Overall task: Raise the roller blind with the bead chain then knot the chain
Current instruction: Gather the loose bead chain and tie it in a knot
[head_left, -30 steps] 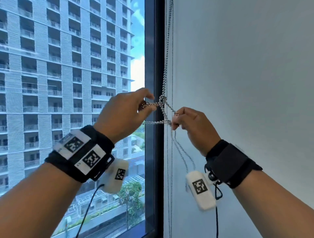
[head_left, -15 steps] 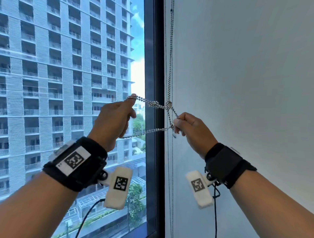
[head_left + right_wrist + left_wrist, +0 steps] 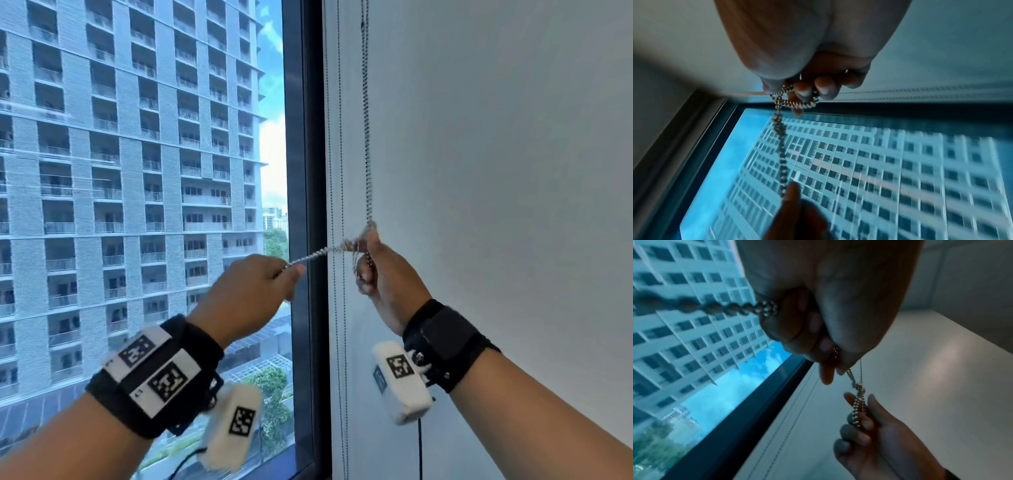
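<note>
The metal bead chain (image 3: 367, 137) hangs straight down the white wall and bunches into a knot (image 3: 354, 244) at my right hand (image 3: 366, 260), whose curled fingers grip it. From the knot a taut twisted strand runs left and slightly down to my left hand (image 3: 291, 270), which pinches its end in front of the window frame. In the left wrist view the left hand (image 3: 830, 363) holds the chain (image 3: 857, 392) above the right hand (image 3: 859, 415). The right wrist view has the chain (image 3: 782, 146) wound over the right hand's fingers (image 3: 803, 92). No roller blind is in view.
A dark vertical window frame (image 3: 305, 171) stands between the hands. Two thinner cords (image 3: 337, 154) hang along the wall's left edge. The plain white wall (image 3: 513, 171) fills the right side. Behind the glass rises a tall apartment block (image 3: 120, 154).
The open loop between the hands has drawn into one tight strand and a small knot. My left hand has pulled left and down. My right hand has risen a little to the right.
</note>
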### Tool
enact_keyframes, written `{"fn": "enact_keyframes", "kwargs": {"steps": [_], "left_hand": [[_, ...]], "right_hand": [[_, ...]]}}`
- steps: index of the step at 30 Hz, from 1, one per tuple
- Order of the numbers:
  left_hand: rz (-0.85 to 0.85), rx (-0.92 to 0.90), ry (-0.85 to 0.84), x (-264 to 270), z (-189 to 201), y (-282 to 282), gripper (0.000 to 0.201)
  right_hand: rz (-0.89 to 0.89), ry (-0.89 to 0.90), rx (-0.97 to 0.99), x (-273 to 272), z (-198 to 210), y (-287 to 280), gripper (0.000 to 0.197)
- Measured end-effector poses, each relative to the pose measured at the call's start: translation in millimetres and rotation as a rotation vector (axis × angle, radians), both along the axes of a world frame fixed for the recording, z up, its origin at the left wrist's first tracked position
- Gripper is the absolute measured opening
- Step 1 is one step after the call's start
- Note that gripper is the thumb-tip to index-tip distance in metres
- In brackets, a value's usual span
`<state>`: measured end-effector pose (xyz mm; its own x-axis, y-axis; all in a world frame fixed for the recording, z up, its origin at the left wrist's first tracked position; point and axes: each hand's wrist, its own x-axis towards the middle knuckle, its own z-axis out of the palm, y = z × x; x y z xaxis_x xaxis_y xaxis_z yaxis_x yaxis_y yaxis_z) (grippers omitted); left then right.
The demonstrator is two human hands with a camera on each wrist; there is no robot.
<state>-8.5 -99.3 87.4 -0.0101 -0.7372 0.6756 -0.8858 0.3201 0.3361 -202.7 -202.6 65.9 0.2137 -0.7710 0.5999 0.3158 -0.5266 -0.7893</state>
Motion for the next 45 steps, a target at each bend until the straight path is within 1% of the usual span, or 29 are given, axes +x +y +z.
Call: {"fn": "enact_keyframes", "kwargs": {"steps": [2,4,7,12,15,17,19,23,25,27,28,29,31,32,34,35,36,38,40,42,43,45], "left_hand": [[-0.06,0.016,0.001,-13,-11,-3,0.047],[-0.096,0.028,-0.01,-21,-19,-3,0.045],[-0.121,0.038,-0.004,-27,-26,-2,0.043],[-0.142,0.087,-0.029,-33,-43,-4,0.04],[-0.15,0.082,-0.049,-40,-52,-5,0.038],[-0.155,0.075,-0.046,-43,-54,-6,0.036],[-0.162,0.068,-0.049,-44,-54,-7,0.034],[-0.144,0.059,-0.086,-42,-54,-10,0.033],[-0.138,0.045,-0.095,-40,-54,-12,0.034],[-0.14,0.05,-0.107,-37,-53,-14,0.034],[-0.139,0.055,-0.119,-35,-54,-15,0.034],[-0.14,0.047,-0.128,-33,-54,-16,0.031],[-0.139,0.015,-0.13,-31,-53,-17,0.015],[-0.125,0.004,-0.133,-29,-53,-16,0.018],[-0.08,-0.015,-0.139,-27,-52,-17,0.043],[-0.059,-0.047,-0.139,-26,-49,-17,0.051],[-0.06,-0.088,-0.138,-27,-45,-15,0.054],[-0.109,-0.191,-0.143,-32,-34,-9,0.047],[-0.161,-0.294,-0.208,-41,-21,-4,0.033],[-0.207,-0.339,-0.325,-50,-8,-2,0.027],[-0.235,-0.322,-0.419,-55,-2,-1,0.028],[-0.282,-0.222,-0.67,-65,7,-2,0.038]], "right_hand": [[0.083,-0.045,0.121,2,-12,-1,0.05],[0.109,-0.056,0.155,4,-25,-3,0.047],[0.14,-0.094,0.199,6,-36,-2,0.045],[0.244,-0.234,0.385,9,-44,3,0.052],[0.266,-0.319,0.435,8,-44,3,0.039],[0.274,-0.329,0.436,7,-42,3,0.032],[0.266,-0.302,0.421,6,-42,5,0.027],[0.305,-0.276,0.381,5,-48,13,0.036],[0.311,-0.259,0.361,5,-50,17,0.029],[0.279,-0.237,0.331,4,-50,18,0.019],[0.255,-0.218,0.306,3,-51,18,0.021],[0.23,-0.186,0.28,2,-52,18,0.024],[0.188,-0.104,0.23,1,-54,19,0.021],[0.169,-0.065,0.215,2,-57,20,0.018],[0.145,0.002,0.201,4,-66,22,0.02],[0.141,0.037,0.195,6,-72,22,0.021],[0.137,0.073,0.19,7,-78,22,0.021],[0.119,0.144,0.171,9,-87,23,0.023],[0.086,0.192,0.144,12,-89,25,0.023],[0.087,0.198,0.135,14,-86,28,0.022],[0.096,0.183,0.144,14,-84,29,0.022],[0.058,0.206,0.165,16,-80,32,0.023]]}}
